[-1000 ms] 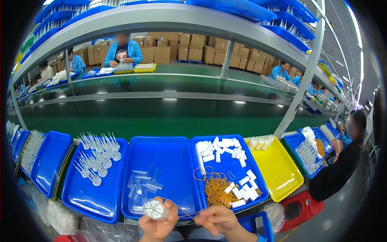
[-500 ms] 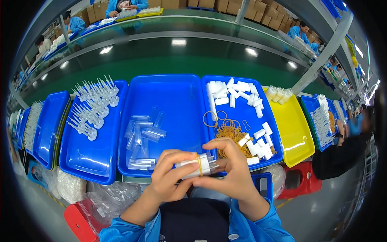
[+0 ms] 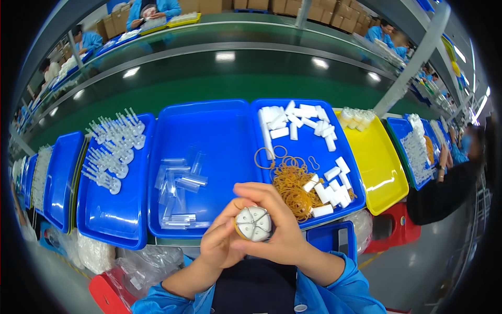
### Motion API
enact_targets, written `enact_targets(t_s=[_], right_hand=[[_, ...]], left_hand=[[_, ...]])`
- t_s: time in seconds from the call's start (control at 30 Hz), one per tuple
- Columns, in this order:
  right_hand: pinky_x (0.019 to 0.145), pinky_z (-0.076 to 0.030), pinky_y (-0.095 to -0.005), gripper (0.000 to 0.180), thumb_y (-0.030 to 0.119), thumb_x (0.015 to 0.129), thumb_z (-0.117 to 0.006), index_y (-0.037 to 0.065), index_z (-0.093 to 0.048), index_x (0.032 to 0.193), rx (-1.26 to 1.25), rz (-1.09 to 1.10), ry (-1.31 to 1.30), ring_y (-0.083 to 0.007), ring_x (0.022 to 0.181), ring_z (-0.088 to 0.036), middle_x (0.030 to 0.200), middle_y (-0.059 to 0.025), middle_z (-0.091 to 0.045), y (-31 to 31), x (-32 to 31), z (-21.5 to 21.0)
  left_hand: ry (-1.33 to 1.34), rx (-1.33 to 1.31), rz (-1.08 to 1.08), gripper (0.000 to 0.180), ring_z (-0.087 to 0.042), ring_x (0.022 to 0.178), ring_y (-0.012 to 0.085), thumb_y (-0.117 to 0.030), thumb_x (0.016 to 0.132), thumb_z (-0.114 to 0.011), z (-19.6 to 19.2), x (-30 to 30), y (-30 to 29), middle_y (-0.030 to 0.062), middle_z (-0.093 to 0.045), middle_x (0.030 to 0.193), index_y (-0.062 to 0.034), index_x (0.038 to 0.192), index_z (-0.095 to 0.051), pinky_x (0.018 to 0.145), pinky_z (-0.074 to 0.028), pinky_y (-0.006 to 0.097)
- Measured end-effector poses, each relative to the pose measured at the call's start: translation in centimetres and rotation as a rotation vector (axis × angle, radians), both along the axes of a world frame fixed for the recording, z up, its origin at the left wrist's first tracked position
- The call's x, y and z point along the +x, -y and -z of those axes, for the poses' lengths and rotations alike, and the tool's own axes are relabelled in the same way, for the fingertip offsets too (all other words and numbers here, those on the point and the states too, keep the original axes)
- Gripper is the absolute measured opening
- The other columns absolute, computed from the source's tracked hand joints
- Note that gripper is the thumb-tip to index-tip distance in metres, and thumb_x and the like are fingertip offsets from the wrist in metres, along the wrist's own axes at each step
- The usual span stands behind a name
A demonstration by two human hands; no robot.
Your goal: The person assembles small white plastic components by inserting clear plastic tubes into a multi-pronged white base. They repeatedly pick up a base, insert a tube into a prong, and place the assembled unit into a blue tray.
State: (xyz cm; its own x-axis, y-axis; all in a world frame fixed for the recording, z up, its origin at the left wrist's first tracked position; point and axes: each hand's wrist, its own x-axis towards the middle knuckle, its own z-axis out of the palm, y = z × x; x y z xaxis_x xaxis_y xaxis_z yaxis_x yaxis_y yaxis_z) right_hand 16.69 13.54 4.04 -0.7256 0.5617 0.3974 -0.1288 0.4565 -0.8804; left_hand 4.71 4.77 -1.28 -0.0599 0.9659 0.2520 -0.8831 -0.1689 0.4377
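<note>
A round bundle of several white pieces (image 3: 253,223) is held between both hands, its end face turned up toward me. Small holes and dividing lines show on that face. My left hand (image 3: 220,242) has its fingers closed round the left side, where a bit of yellowish band shows. My right hand (image 3: 278,224) curls round the right side, fingers over the top and thumb below. Beyond the hands, clear plastic tubes (image 3: 187,180) lie in the middle blue tray (image 3: 219,133). Tan rubber bands (image 3: 293,191) and white blocks (image 3: 278,133) share the right blue tray (image 3: 299,152).
A left blue tray (image 3: 112,222) bears clusters of white stemmed parts (image 3: 112,157). White bundles (image 3: 357,119) stand in a yellow tray (image 3: 384,172). A green conveyor belt (image 3: 209,83) runs behind. Red stools (image 3: 107,294) and plastic bags stand below. Other people work along the line.
The bundle has turned from lying sideways, banded side showing, to end face up. My hands have rotated with it and wrapped more closely. The whole view has shifted slightly.
</note>
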Motion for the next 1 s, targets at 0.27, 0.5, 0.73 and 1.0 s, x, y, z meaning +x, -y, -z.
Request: enact_targets(t_s=[0.27,0.5,0.73,1.0], right_hand=[[0.089,-0.045,-0.0363,0.045,0.020,0.064,-0.089,0.009,-0.068,0.103,0.314,0.098,0.021,-0.0263,0.108,-0.056,0.114,-0.0133,-0.058,-4.5,3.9,-1.9],[0.064,-0.050,-0.0321,0.046,0.034,0.070,-0.086,0.000,-0.066,0.093,0.405,1.166,0.167,-0.0202,0.070,-0.065,0.084,-0.0103,-0.069,-23.5,15.1,-1.2],[0.102,-0.044,-0.0391,0.086,0.039,0.063,-0.087,-0.002,-0.054,0.132,-0.040,1.447,0.606,-0.0333,0.120,-0.057,0.127,-0.0205,-0.061,-36.2,21.2,5.7],[0.053,-0.041,-0.0257,0.021,0.001,0.077,-0.066,0.002,-0.064,0.098,-0.035,1.064,0.264,-0.0095,0.062,-0.053,0.076,0.0006,-0.062,-48.5,33.7,13.5]], left_hand=[[-0.578,-0.210,-0.163,0.054,-0.054,0.121,0.0304,-0.010,0.096,-0.050,-2.2,1.9,-0.2,0.0201,-0.038,0.141,0.0038,0.143,-0.029,0.101,-0.044,0.040],[-0.959,-0.145,-0.538,0.050,-0.061,0.100,0.0244,-0.003,0.086,-0.059,-1.7,1.0,0.7,0.0168,-0.041,0.127,0.0035,0.132,-0.041,0.082,-0.051,0.032],[-1.095,-0.220,-0.672,0.045,-0.063,0.094,0.0224,0.002,0.084,-0.057,-1.4,-0.7,2.0,0.0159,-0.042,0.123,0.0047,0.127,-0.045,0.078,-0.052,0.030],[-1.299,-0.125,-0.847,0.035,-0.067,0.089,0.0222,0.005,0.082,-0.067,-3.6,-6.1,3.8,0.0189,-0.055,0.116,0.0040,0.116,-0.060,0.073,-0.054,0.028]])
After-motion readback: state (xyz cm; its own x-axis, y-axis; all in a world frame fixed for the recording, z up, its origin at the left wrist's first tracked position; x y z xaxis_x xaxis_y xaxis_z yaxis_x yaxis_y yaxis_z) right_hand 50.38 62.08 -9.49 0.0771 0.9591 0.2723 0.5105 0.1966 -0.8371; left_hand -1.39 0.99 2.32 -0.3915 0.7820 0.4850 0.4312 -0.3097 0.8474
